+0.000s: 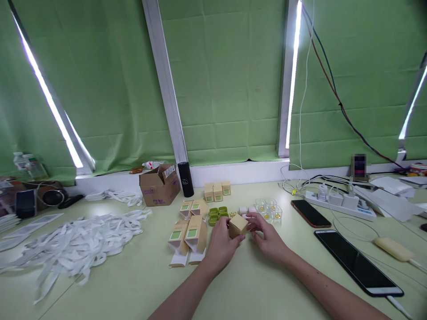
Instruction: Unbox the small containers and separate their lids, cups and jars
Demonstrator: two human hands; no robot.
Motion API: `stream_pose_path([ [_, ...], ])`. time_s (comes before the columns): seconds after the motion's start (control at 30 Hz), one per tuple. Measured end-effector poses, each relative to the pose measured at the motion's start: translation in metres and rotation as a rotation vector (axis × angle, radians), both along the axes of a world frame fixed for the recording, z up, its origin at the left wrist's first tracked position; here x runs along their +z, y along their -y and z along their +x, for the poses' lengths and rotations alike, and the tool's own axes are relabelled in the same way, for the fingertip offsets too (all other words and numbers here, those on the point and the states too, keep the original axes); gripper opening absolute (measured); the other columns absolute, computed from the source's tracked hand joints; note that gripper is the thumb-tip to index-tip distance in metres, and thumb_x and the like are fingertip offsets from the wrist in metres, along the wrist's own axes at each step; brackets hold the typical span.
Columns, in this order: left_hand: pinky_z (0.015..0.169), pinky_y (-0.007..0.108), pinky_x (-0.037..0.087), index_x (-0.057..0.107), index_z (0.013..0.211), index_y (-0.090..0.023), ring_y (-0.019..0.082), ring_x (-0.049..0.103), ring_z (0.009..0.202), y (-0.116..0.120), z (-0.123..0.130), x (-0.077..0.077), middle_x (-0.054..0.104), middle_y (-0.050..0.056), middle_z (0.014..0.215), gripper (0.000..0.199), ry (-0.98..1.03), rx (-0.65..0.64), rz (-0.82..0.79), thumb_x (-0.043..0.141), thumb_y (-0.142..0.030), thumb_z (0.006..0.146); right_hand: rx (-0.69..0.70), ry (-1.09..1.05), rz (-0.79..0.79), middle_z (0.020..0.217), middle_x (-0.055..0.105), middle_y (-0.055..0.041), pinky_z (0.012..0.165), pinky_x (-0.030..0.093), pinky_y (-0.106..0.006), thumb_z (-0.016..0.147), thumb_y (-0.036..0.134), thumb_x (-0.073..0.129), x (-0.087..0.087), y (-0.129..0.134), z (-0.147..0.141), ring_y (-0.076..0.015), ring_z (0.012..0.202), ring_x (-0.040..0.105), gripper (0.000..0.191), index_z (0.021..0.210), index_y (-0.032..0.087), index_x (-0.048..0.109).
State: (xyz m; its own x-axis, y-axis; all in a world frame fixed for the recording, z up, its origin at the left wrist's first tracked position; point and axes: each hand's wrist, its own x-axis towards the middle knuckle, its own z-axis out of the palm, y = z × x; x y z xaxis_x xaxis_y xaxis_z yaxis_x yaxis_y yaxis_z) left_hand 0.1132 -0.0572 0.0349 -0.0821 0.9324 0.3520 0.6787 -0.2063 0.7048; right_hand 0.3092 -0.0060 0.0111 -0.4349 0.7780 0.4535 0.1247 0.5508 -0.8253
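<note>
A small kraft cardboard box (238,225) is held just above the table in front of me. My left hand (223,244) wraps its left side, thumb along the lower front. On the box's right side my right hand (267,236) touches with its bent fingertips. Left of my hands stand several kraft boxes with open bottom flaps (196,234) and green labels. Just behind are small green containers (213,218), white-pink lids (247,210) and clear cups with gold-coloured bottoms (271,209). Three closed kraft boxes (218,193) stand farther back.
White straps (90,240) lie heaped at left. A brown carton (160,186) and a black cylinder (185,179) stand at the back. To the right are two phones (356,262), a power strip (340,205), a cream power bank (393,249) and loose cables.
</note>
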Motion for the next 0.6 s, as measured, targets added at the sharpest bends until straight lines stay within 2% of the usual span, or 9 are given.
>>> stream_pose_path([
  [0.1, 0.094, 0.044, 0.05, 0.054, 0.115, -0.019, 0.028, 0.061, 0.11, 0.0, -0.003, 0.001, 0.064, 0.01, 0.114, 0.045, -0.036, -0.037, 0.121, 0.079, -0.024, 0.079, 0.023, -0.057, 0.01, 0.13, 0.062, -0.0108, 0.097, 0.057, -0.046, 0.09, 0.019, 0.055, 0.003, 0.002, 0.0, -0.0221, 0.104, 0.069, 0.043, 0.131, 0.026, 0.048],
  [0.3, 0.096, 0.049, 0.051, 0.051, 0.125, -0.022, 0.031, 0.06, 0.118, 0.004, -0.007, 0.005, 0.062, 0.013, 0.124, 0.049, -0.286, -0.083, 0.559, 0.076, -0.016, 0.083, 0.034, -0.133, 0.118, 0.136, 0.058, -0.0114, 0.108, 0.053, -0.047, 0.097, 0.034, 0.06, 0.012, 0.011, -0.001, -0.0245, 0.121, 0.063, 0.044, 0.137, 0.028, 0.043],
  [0.47, 0.092, 0.047, 0.051, 0.053, 0.123, -0.02, 0.028, 0.064, 0.108, 0.011, -0.001, 0.013, 0.067, 0.012, 0.115, 0.043, -0.507, -0.049, 0.848, 0.069, -0.009, 0.085, -0.029, -0.099, 0.283, 0.139, 0.056, -0.0131, 0.108, 0.053, -0.051, 0.095, 0.032, 0.064, 0.012, 0.018, -0.002, -0.0287, 0.125, 0.059, 0.053, 0.142, 0.027, 0.041],
  [0.6, 0.093, 0.045, 0.049, 0.055, 0.122, -0.02, 0.026, 0.066, 0.104, 0.014, 0.004, 0.016, 0.069, 0.011, 0.109, 0.04, -0.616, -0.012, 0.96, 0.068, -0.009, 0.085, -0.096, -0.092, 0.405, 0.14, 0.055, -0.0137, 0.104, 0.055, -0.051, 0.097, 0.028, 0.06, 0.013, 0.022, -0.002, -0.0298, 0.123, 0.059, 0.051, 0.144, 0.027, 0.042],
])
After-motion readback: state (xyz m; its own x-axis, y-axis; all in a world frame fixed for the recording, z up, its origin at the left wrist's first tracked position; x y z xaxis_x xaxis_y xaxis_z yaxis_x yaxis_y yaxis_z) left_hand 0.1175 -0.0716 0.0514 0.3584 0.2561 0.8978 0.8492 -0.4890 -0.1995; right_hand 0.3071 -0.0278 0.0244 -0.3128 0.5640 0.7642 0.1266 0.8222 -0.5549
